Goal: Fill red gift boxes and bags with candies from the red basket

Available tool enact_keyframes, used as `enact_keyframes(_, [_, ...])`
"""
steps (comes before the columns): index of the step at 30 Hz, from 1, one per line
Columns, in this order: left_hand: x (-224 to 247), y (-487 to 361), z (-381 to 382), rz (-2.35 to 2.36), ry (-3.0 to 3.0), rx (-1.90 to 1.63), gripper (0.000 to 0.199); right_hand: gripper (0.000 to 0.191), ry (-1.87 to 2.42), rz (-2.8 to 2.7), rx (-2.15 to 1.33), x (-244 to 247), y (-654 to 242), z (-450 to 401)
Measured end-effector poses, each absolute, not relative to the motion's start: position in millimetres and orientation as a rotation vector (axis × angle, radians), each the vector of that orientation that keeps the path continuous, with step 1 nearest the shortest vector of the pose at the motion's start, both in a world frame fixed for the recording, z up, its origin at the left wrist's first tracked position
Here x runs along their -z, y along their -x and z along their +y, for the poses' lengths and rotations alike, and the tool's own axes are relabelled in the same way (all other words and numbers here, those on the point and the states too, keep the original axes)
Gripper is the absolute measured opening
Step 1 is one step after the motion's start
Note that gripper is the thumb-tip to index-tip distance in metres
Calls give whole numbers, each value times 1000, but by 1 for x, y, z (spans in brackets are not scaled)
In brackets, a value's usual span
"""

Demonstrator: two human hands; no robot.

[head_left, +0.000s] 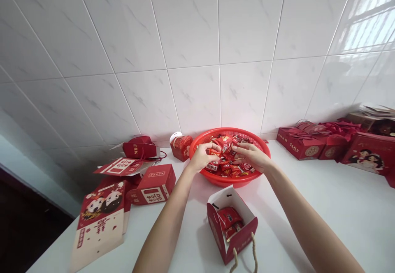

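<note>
Both hands are over a red plastic basket (197, 171) heaped with red-wrapped candies (226, 170). My left hand (202, 158) is at the left of the heap, its thumb and fingers closed round a small red-wrapped candy (214, 153). From the right, my right hand (252, 157) pinches a wrapped candy at its fingertips, partly hidden by the fingers. A larger red packet (226, 142) lies on the heap between the hands. Nearer to me, between my forearms, stands an open red gift box (219, 236) with rope handles and red packets (230, 217) inside.
On the left lie red boxes (157, 182) and flat printed cartons (100, 219). A small red box (181, 146) stands beside the basket. More red boxes (300, 143) and a box with a cartoon couple (368, 153) line the tiled wall (247, 92) on the right.
</note>
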State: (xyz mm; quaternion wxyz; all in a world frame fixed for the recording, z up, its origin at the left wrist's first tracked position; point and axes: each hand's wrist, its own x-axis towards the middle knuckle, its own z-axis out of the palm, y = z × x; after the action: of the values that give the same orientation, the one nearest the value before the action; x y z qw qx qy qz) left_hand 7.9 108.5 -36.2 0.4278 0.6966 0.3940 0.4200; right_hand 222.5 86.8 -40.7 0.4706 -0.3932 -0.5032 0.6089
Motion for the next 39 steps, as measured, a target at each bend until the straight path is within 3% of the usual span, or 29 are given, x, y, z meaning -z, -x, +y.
enact_keyframes(8, [36, -9, 108, 920, -1705, -1044, 29, 37, 877, -1245, -1528, 42, -225, 87])
enact_keyframes(17, [35, -8, 107, 989, -1807, -939, 27, 30, 919, -1210, -1455, 40, -225, 86])
enact_keyframes(23, [38, -13, 109, 1102, -1866, -880, 36, 27, 965, -1122, -1425, 41, -223, 88])
enact_keyframes(26, [39, -16, 109, 1203, -2019, -672, 32, 26, 969, -1096, -1398, 40, -221, 86])
enact_keyframes(31, [35, -24, 106, 1334, -2188, -22, 24, 24, 969, -1054, -1397, 38, -218, 83])
enact_keyframes(35, [32, -29, 106, 1385, -2178, 156, 17, 20, 970, -1060, -1411, 35, -216, 81])
enact_keyframes(39, [32, -31, 108, 1402, -2184, 269, 26, 20, 970, -1064, -1380, 35, -215, 82])
